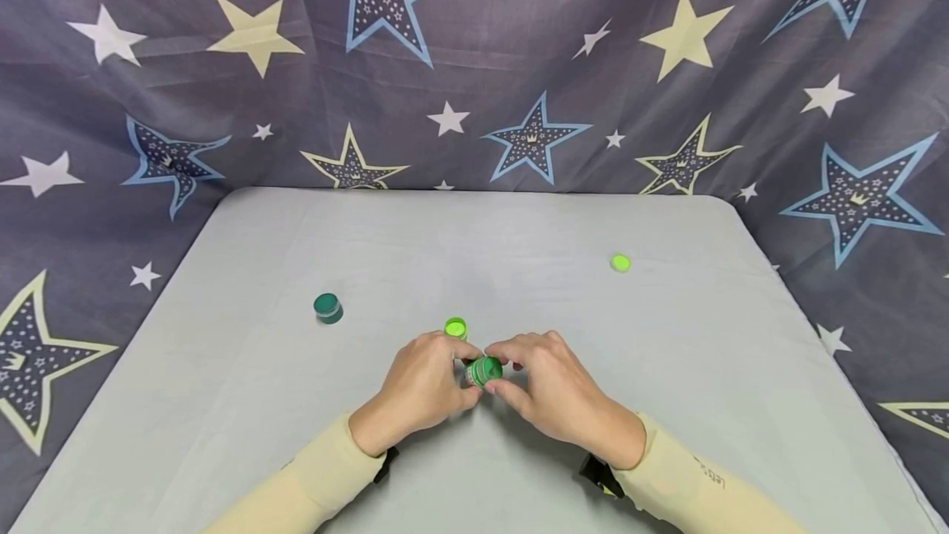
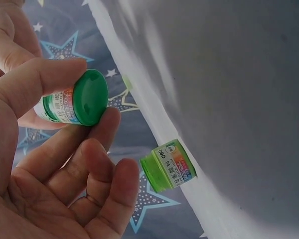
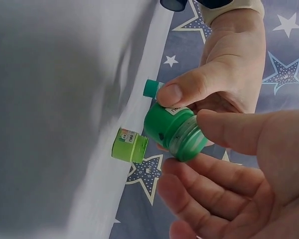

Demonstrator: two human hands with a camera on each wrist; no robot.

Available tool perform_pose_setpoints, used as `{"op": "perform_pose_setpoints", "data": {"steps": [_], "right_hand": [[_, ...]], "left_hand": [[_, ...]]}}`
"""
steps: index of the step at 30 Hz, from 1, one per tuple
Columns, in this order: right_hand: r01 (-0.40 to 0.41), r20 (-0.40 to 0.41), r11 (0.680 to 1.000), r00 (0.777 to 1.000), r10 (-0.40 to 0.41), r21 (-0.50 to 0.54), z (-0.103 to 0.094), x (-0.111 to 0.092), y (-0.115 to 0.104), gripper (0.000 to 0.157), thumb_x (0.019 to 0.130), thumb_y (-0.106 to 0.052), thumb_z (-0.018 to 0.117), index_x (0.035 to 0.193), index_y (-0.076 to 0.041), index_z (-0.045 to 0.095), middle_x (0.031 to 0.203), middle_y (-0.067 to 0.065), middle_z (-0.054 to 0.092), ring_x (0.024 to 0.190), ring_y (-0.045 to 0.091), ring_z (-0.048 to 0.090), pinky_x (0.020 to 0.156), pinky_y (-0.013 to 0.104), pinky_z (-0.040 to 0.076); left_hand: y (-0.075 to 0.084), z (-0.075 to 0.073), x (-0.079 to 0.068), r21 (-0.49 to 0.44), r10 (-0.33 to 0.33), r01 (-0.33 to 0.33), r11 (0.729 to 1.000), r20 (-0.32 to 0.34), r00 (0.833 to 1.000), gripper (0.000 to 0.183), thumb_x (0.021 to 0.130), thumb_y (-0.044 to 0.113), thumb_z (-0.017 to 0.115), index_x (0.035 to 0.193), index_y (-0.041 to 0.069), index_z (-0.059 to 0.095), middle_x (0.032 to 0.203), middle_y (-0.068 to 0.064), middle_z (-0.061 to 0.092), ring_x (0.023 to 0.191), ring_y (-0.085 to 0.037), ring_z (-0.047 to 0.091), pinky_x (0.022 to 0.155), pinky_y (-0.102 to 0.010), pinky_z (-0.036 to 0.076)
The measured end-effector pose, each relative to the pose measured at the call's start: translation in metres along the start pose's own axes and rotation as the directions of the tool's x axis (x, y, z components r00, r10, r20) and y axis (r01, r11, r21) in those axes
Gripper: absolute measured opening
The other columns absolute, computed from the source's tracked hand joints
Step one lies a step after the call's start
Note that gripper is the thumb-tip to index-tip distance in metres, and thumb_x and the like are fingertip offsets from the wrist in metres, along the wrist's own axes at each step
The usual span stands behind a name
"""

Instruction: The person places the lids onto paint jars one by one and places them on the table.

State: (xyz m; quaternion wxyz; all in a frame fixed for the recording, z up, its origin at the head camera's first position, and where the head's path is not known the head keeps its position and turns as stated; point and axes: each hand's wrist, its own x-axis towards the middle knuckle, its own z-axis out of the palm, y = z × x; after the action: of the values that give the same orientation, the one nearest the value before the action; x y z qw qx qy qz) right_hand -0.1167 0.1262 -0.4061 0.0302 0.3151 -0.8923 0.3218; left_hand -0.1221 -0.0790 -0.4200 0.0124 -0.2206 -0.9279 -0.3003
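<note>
A small green paint jar [image 1: 484, 372] is tilted between the two hands in the head view. My left hand [image 1: 423, 381] grips its labelled body; the left wrist view shows the thumb along the side of the jar [image 2: 65, 104] near its smooth green base. My right hand [image 1: 552, 386] pinches the other end with thumb and fingertips, at the pale rim seen on the jar [image 3: 172, 127] in the right wrist view. Whether a lid covers that end, I cannot tell. Just beyond the left hand stands an uncapped light-green jar [image 1: 455, 328], its label showing in the left wrist view [image 2: 168, 167].
A dark-green lidded jar [image 1: 328, 308] stands at the left on the pale table cloth [image 1: 474, 254]. Far to the right lies a light-green lid [image 1: 620, 262]. A star-patterned curtain [image 1: 474, 64] surrounds the table at the back and sides.
</note>
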Motion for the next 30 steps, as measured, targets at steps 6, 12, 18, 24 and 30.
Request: {"op": "perform_pose_setpoints", "data": {"steps": [6,12,18,24,30], "right_hand": [[0.009,-0.009,1.000,1.000,-0.009,0.015,0.0021,-0.0006,0.0006,0.025,0.086,-0.021,0.085,0.109,-0.016,0.078,0.097,-0.009,0.074,0.081,0.015,0.064,0.077,0.031,0.042],[0.007,-0.014,1.000,1.000,-0.007,0.014,0.0044,-0.0006,0.0029,0.020,0.087,-0.024,0.084,0.104,-0.016,0.077,0.091,-0.010,0.072,0.080,0.013,0.063,0.077,0.031,0.042],[-0.021,-0.015,1.000,1.000,0.020,-0.009,0.0039,-0.0002,0.0029,0.016,0.087,-0.029,0.083,0.096,-0.018,0.077,0.082,-0.013,0.066,0.071,0.012,0.060,0.073,0.029,0.040],[-0.031,-0.010,0.999,0.999,0.031,-0.019,0.0031,-0.0003,0.0028,0.022,0.087,-0.033,0.083,0.099,-0.016,0.076,0.080,-0.010,0.066,0.065,0.007,0.055,0.070,0.029,0.039],[-0.016,-0.017,0.999,1.000,0.015,-0.047,0.0013,-0.0011,0.0030,0.047,0.078,-0.028,0.092,0.117,-0.007,0.073,0.095,-0.001,0.072,0.072,0.010,0.058,0.072,0.029,0.040]], "left_hand": [[0.0005,0.0008,-0.0006,0.002,-0.002,0.002,1.000,0.004,1.000,0.027,0.070,0.016,0.092,0.095,0.019,0.083,0.091,0.009,0.074,0.077,-0.010,0.057,0.065,-0.029,0.046],[0.0010,0.0009,-0.0009,-0.005,-0.003,0.003,1.000,0.011,1.000,0.025,0.071,0.015,0.092,0.094,0.019,0.083,0.091,0.009,0.075,0.083,-0.014,0.062,0.068,-0.031,0.047],[0.0009,0.0015,-0.0008,-0.015,0.002,-0.002,1.000,0.007,1.000,0.025,0.070,0.015,0.092,0.093,0.020,0.083,0.093,0.008,0.076,0.087,-0.017,0.065,0.070,-0.033,0.048],[0.0014,0.0012,-0.0008,-0.010,0.001,-0.001,1.000,0.007,1.000,0.027,0.069,0.015,0.093,0.094,0.020,0.083,0.094,0.008,0.076,0.089,-0.017,0.065,0.071,-0.033,0.049],[0.0013,0.0011,-0.0014,-0.011,0.007,-0.007,1.000,0.005,1.000,0.028,0.067,0.014,0.094,0.092,0.021,0.083,0.091,0.010,0.074,0.085,-0.015,0.063,0.068,-0.030,0.048]]}}
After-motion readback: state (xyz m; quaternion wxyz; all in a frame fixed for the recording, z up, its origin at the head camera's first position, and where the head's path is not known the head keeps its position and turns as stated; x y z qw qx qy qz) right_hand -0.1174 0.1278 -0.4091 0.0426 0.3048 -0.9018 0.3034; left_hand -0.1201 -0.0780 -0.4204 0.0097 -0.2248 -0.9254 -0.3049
